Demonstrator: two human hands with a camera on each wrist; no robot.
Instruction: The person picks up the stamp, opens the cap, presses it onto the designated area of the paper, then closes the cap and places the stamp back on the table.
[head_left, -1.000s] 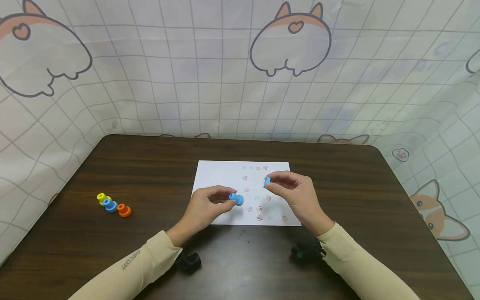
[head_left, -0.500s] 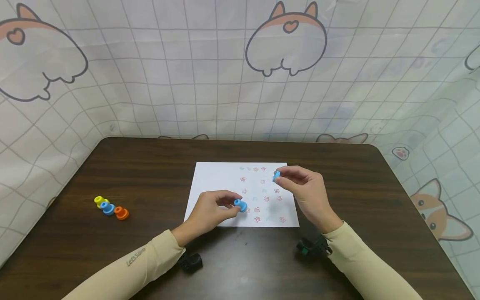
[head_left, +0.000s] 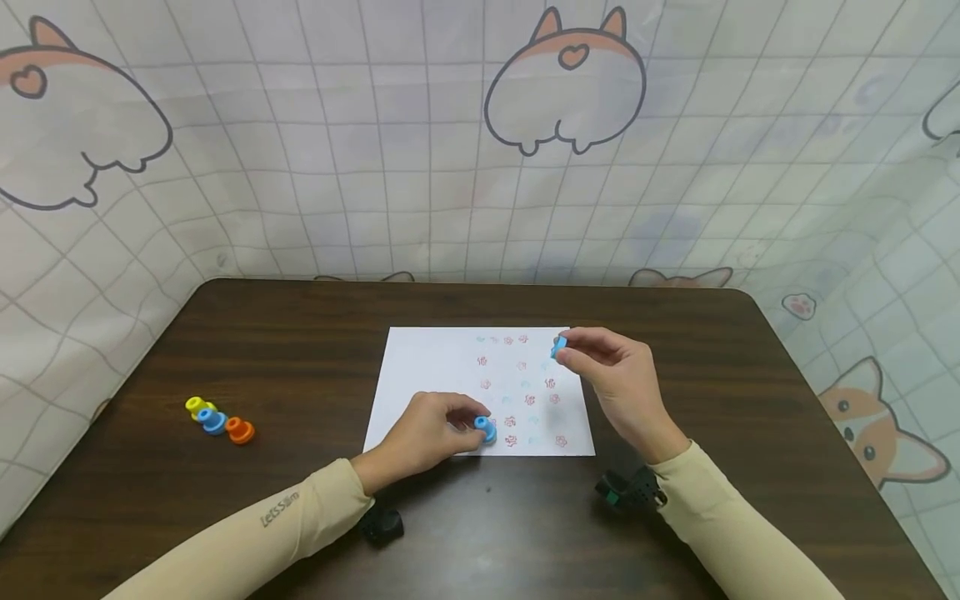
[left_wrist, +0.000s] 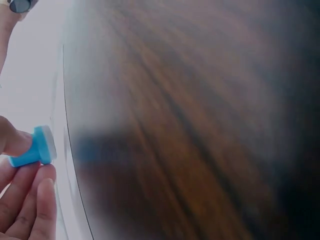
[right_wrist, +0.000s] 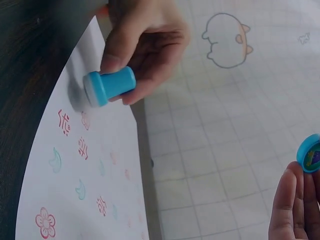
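My left hand (head_left: 427, 429) pinches a blue stamp (head_left: 485, 428) between thumb and fingers, close over the lower middle of a white sheet of paper (head_left: 420, 358). In the right wrist view that stamp (right_wrist: 114, 86) tilts, its pale stamping end toward the paper. My right hand (head_left: 617, 375) holds a small blue cap (head_left: 558, 346) by the sheet's upper right corner; the cap (right_wrist: 311, 154) shows a coloured picture inside its rim in the right wrist view. Red and pale blue-green prints, among them a flower (right_wrist: 45, 222), cover the paper's right half.
On the dark wooden table (head_left: 300, 358), at the left, a yellow stamp (head_left: 197, 406), another blue stamp (head_left: 213, 421) and an orange stamp (head_left: 240, 430) stand close together. A white gridded curtain (head_left: 375, 167) with cartoon animals hangs behind the table.
My left hand has moved the blue stamp down toward the paper's lower edge. The right hand with the cap has moved up and right, uncovering more prints.
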